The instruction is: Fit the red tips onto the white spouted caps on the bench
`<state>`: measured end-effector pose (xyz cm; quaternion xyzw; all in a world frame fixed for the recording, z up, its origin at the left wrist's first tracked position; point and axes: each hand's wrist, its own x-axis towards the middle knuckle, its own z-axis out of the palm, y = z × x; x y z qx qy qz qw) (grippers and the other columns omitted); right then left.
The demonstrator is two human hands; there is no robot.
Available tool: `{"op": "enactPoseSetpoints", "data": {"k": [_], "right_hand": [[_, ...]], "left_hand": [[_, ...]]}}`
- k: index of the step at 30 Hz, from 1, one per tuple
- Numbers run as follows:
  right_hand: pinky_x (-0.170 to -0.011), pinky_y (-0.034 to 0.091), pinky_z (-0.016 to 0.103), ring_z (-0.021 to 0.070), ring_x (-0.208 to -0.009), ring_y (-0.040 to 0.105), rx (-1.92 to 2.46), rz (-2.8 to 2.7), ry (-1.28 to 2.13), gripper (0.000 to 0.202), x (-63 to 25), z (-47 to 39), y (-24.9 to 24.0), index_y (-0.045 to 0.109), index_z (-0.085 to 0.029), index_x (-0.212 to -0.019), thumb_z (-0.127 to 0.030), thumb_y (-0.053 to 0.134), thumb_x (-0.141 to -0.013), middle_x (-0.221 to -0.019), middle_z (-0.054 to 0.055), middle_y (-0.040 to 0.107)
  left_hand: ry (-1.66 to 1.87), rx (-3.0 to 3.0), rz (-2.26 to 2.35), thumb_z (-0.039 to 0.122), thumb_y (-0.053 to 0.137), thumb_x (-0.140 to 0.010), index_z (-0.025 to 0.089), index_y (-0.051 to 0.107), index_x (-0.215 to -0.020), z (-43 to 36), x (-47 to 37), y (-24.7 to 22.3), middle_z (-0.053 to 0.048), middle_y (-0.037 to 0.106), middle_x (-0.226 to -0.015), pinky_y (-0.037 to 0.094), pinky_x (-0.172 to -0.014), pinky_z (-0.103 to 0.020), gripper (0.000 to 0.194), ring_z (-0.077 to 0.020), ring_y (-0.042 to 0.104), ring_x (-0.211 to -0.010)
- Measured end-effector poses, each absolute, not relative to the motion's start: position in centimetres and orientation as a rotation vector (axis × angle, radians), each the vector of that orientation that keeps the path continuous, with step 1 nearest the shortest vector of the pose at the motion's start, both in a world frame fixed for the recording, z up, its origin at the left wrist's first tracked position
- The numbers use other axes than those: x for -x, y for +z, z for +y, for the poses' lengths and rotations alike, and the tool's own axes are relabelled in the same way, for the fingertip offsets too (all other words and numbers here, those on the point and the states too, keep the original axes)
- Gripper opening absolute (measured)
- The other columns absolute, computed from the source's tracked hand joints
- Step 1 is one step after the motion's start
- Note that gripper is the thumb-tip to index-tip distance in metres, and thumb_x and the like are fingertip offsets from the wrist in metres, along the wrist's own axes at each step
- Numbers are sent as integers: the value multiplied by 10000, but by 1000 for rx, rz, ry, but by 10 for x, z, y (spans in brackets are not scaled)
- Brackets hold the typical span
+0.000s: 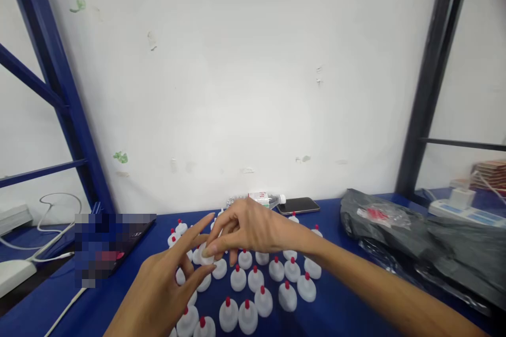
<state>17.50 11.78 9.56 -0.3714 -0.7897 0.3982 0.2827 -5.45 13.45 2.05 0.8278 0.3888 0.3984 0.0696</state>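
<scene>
Many small translucent white bottles with red tips, such as this one (247,318), stand in loose rows on the blue table (336,295). Above them, my right hand (245,229) bends down from the right, thumb and fingers pinched on a white bottle (205,255). Just left of it is my left hand (169,279), its thumb and fingers spread around the same bottle with gaps showing. Whether a left fingertip touches the bottle is unclear. The held bottle's tip is hidden behind the fingers.
A clear plastic bottle (263,199) and a dark phone (298,205) lie by the wall. Grey plastic bags (411,237) cover the right side. To the left are a partly pixelated dark device (130,245) and white cables (65,310). A power strip (470,213) sits far right.
</scene>
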Motion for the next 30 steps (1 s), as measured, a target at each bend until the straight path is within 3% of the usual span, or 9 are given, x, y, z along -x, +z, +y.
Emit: {"op": "enactPoseSetpoints", "data": {"k": [5,9,13,17,21,25,30], "right_hand": [[-508,421,171,96,-620,693,827,-2094,1379,357,-181,118,97,762,-200,-929,-539,807,-826,-837,8,772],[-564,481,164,94,-658,717,807,-2095,1474,380,-184,123,100,762,-187,-920,-556,795,-835,-817,1,773],[-585,495,162,112,-757,751,900,-2064,1477,440,-202,128,111,779,-181,-943,-587,824,-783,-838,7,783],[-633,526,181,134,-809,760,1234,-2125,1337,492,-236,135,123,796,-183,-972,-626,823,-760,-880,32,798],[-631,528,198,148,-774,754,1452,-2117,1236,500,-270,153,120,797,-147,-925,-630,794,-795,-846,62,791],[-706,546,225,149,-842,744,1615,-2045,1137,368,-288,175,99,760,-127,-985,-489,706,-946,-874,62,770],[-838,600,399,194,-950,706,1812,-2036,1139,289,-295,192,73,681,-146,-1145,-399,644,-1010,-1108,67,715]], "left_hand": [[1266,-2423,1160,524,681,-891,358,609,-1411,123,47,29,98,650,-615,437,-429,-193,550,-104,481,-402],[1104,-2437,1125,522,670,-910,376,540,-1485,125,52,30,91,740,-696,499,-435,-192,607,-109,552,-404],[1128,-2455,1184,582,678,-894,376,434,-1564,134,62,28,75,793,-771,544,-449,-208,742,-124,596,-410],[1324,-2439,1276,622,616,-919,366,548,-1474,138,63,29,59,789,-757,534,-447,-216,615,-133,609,-412],[1365,-2465,1249,616,621,-922,377,602,-1429,135,60,29,59,774,-721,528,-449,-223,560,-139,613,-416],[1368,-2482,1245,607,592,-946,373,622,-1421,132,59,29,56,771,-712,539,-470,-235,531,-149,640,-445],[1364,-2498,1246,585,591,-951,343,650,-1378,129,59,34,66,763,-679,546,-466,-222,494,-151,672,-470]]}}
